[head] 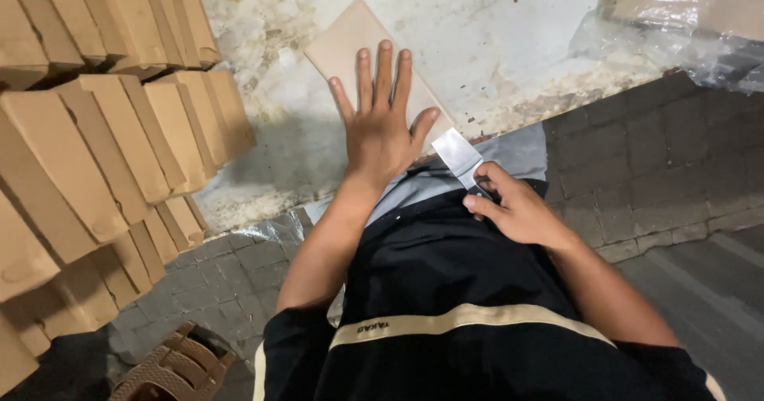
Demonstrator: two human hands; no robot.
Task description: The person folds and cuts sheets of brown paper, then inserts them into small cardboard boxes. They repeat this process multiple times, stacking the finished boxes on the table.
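At 12 o'clock on the pale slab [509,35], left hand [382,134] lies flat, fingers spread, pinning the beige tile [350,43] steady; right hand [517,206] grips the metal scraper [459,156], blade touching the tile's 5 o'clock edge; tile stacks [103,146] at 9

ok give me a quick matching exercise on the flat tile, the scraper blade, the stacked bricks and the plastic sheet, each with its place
Things:
1. flat tile
2. scraper blade
3. stacked bricks
4. plastic sheet

Places:
A. top right corner
B. under the left hand
C. held in the right hand
D. along the left side

Pairs: 1-B, 2-C, 3-D, 4-A
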